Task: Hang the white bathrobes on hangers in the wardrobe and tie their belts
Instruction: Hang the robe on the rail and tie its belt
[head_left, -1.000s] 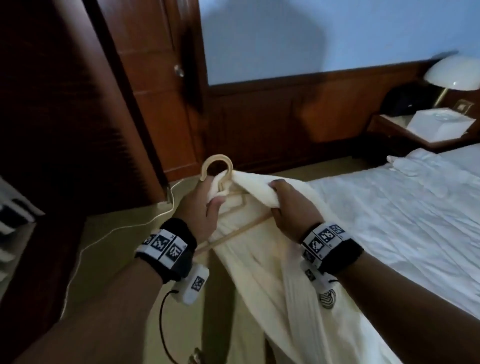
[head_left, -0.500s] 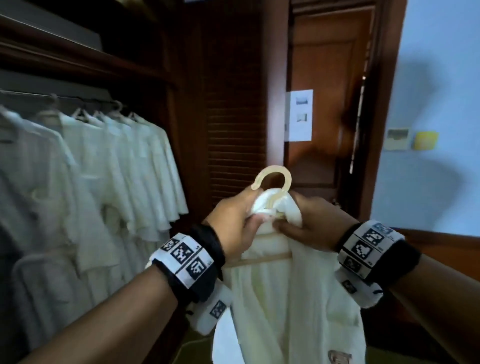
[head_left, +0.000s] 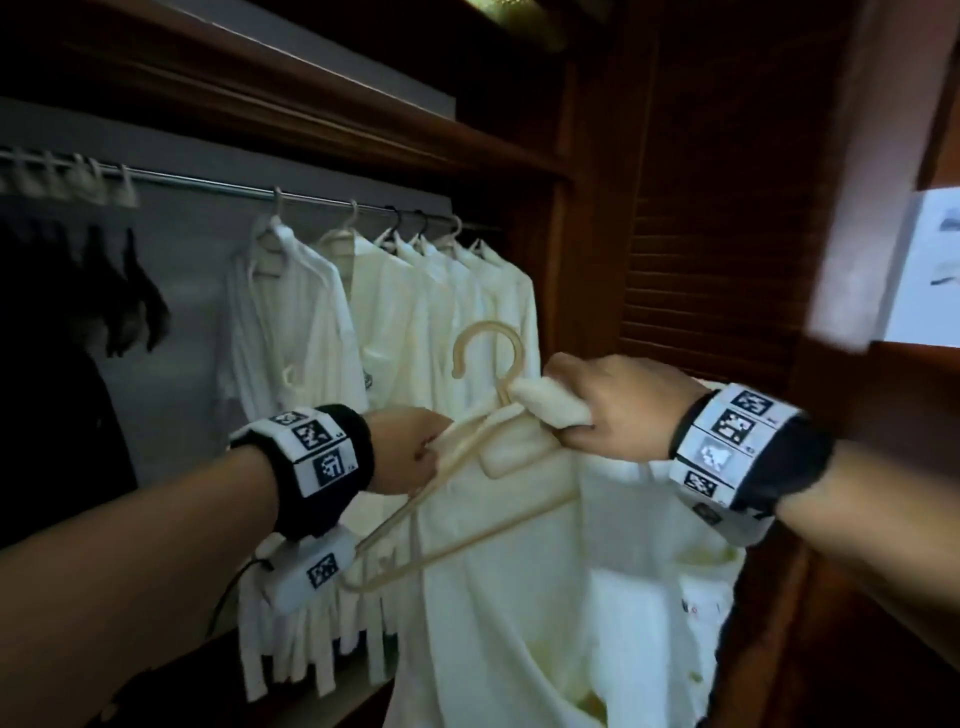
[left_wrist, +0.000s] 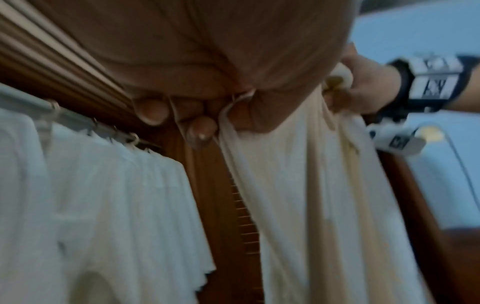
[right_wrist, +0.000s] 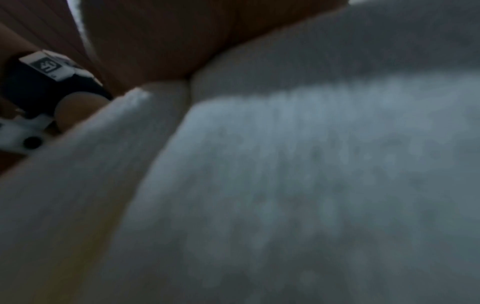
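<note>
A white bathrobe (head_left: 545, 597) hangs from a cream plastic hanger (head_left: 485, 358) that I hold up in front of the open wardrobe. My left hand (head_left: 410, 449) grips the hanger's left shoulder together with the robe's edge (left_wrist: 285, 164). My right hand (head_left: 608, 410) grips the robe's rolled collar (head_left: 550, 402) just right of the hook. The hanger is tilted, its left end low. The right wrist view is filled with blurred white cloth (right_wrist: 285, 185). The robe's belt is not seen.
Several white robes (head_left: 415, 322) hang on the metal rail (head_left: 208, 184) inside the wardrobe, with bare hooks (head_left: 78, 176) at the rail's left end. A dark garment (head_left: 130, 306) hangs at left. A louvred door (head_left: 717, 234) stands to the right, a wooden shelf (head_left: 311, 119) above.
I have turned from the bed to face the wardrobe and carried the robe on its hanger up toward the rail. Both hands keep their hold; my hands moved apart and the hanger tilted.
</note>
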